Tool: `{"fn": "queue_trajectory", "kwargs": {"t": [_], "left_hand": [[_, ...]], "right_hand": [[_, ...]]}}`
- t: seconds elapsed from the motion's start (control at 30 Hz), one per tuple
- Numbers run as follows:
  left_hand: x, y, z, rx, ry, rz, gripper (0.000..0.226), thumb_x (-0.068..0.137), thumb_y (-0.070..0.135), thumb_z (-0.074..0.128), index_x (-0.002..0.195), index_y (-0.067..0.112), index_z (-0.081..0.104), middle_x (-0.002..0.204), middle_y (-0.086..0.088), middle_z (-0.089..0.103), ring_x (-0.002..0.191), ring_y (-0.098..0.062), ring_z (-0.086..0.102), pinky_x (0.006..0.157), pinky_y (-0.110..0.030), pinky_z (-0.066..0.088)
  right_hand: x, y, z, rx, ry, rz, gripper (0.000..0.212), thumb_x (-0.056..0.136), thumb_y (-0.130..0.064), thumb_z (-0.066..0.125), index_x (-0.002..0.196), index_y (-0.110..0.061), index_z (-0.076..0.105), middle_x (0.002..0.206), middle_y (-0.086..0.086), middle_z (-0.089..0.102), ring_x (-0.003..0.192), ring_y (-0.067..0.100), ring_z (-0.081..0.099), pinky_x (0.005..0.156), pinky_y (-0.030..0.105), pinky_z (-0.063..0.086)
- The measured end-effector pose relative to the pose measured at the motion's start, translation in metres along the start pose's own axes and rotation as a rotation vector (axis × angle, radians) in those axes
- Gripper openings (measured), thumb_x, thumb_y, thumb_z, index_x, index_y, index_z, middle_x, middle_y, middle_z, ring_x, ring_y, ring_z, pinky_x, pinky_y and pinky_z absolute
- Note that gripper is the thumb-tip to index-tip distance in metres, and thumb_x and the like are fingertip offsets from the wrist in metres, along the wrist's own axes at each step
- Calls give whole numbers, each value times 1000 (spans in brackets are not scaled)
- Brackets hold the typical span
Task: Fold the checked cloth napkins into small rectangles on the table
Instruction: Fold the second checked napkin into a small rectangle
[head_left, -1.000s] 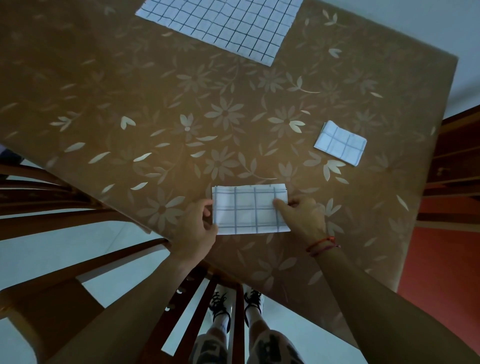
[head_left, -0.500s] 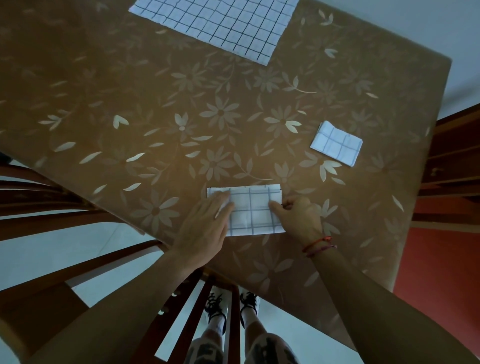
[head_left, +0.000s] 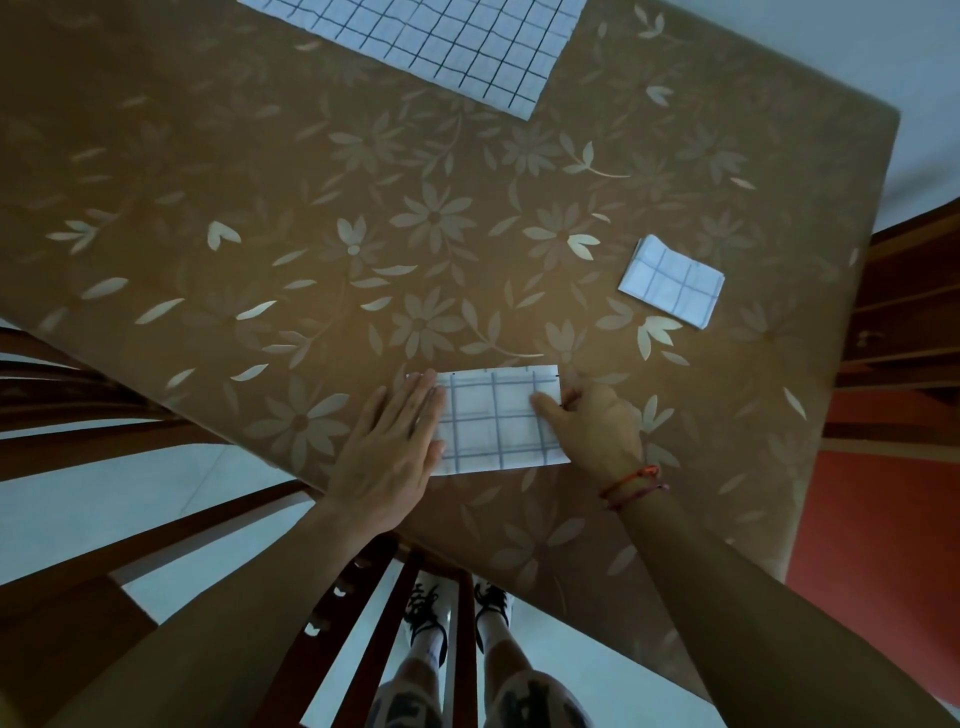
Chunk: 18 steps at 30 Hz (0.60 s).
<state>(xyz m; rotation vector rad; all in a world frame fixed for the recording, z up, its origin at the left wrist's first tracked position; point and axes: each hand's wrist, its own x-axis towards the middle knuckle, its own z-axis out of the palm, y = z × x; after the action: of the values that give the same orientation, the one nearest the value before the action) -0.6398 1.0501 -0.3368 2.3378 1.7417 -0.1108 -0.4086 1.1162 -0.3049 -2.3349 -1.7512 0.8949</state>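
Pressing the napkin (head_left: 496, 423) with straight fingers is the left hand (head_left: 387, 457); the right hand (head_left: 592, 431) pinches its edge

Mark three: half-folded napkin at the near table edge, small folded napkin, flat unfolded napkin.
half-folded napkin (head_left: 496, 423), head view, centre of its exposed top face.
small folded napkin (head_left: 672, 280), head view, centre of the top layer.
flat unfolded napkin (head_left: 441, 41), head view, middle of the part in frame.

No text, label, brand or number reading clearly anywhere, folded napkin (head_left: 498, 421) showing only grid lines, dark print on the shorts (head_left: 535, 699) blurring beyond reading.
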Motion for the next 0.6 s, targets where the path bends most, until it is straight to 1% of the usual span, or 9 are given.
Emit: {"fn": "queue_trajectory", "kwargs": {"t": [0.07, 0.1, 0.17, 0.2, 0.27, 0.37, 0.4, 0.47, 0.6], "left_hand": [[0, -1, 2, 2, 1, 4, 60, 101, 40, 14, 152, 7, 18, 160, -11, 13, 148, -23, 9, 118, -47, 17], [0, -2, 2, -1, 3, 6, 60, 101, 40, 14, 152, 7, 18, 160, -11, 13, 148, -23, 9, 118, -47, 16], [-1, -2, 3, -2, 9, 9, 60, 101, 39, 15, 152, 7, 16, 160, -11, 13, 148, -23, 8, 118, -48, 16], [-1, -2, 4, -4, 12, 11, 60, 101, 39, 15, 152, 7, 15, 160, -11, 12, 148, -23, 8, 118, -48, 16], [-1, -2, 5, -8, 19, 9, 60, 102, 39, 15, 153, 7, 14, 160, -10, 11, 149, -22, 7, 118, -48, 17], [0, -3, 7, -10, 32, 23, 60, 102, 37, 19, 152, 6, 16, 160, -11, 15, 148, -22, 10, 118, -48, 19], [-1, -4, 8, 0, 37, 37, 61, 101, 37, 25, 152, 5, 18, 159, -11, 17, 148, -23, 12, 117, -48, 19], [-1, -5, 10, 17, 53, 53, 63, 99, 37, 33, 151, 5, 21, 159, -12, 19, 148, -24, 14, 117, -49, 19], [0, -4, 10, 20, 43, 41, 67, 97, 44, 29, 152, 6, 19, 160, -9, 15, 148, -22, 11, 117, -50, 18]], "right_hand": [[-6, -3, -1, -34, 87, -44, 32, 84, -54, 58, 91, -23, 60, 76, -7, 63, 71, 18, 62, 59, 30, 51], [-11, -5, -1, -65, 166, -94, 31, 85, -51, 57, 98, -23, 58, 86, -5, 63, 76, 19, 61, 63, 34, 53], [-18, -10, 3, -123, 308, -283, 33, 88, -43, 56, 109, -18, 56, 106, 3, 57, 88, 20, 56, 73, 39, 53], [-23, -16, 7, -155, 330, -395, 34, 90, -41, 54, 114, -16, 55, 115, 7, 54, 96, 21, 54, 80, 40, 52], [-30, -27, 24, -219, 286, -596, 42, 92, -37, 49, 127, -14, 52, 136, 14, 47, 119, 27, 49, 97, 41, 46], [-36, -40, 56, -269, 113, -763, 52, 98, -33, 38, 145, -10, 37, 154, 19, 30, 145, 30, 25, 116, 46, 29], [-36, -42, 64, -290, 75, -782, 53, 100, -33, 35, 147, -10, 32, 156, 18, 24, 147, 28, 18, 118, 46, 23], [-32, -40, 74, -348, 61, -796, 55, 101, -34, 29, 150, -8, 28, 158, 17, 20, 148, 27, 14, 119, 46, 21], [-24, -31, 80, -408, 29, -781, 65, 101, -47, 25, 151, -6, 23, 160, 16, 15, 149, 25, 8, 122, 42, 14]]}}
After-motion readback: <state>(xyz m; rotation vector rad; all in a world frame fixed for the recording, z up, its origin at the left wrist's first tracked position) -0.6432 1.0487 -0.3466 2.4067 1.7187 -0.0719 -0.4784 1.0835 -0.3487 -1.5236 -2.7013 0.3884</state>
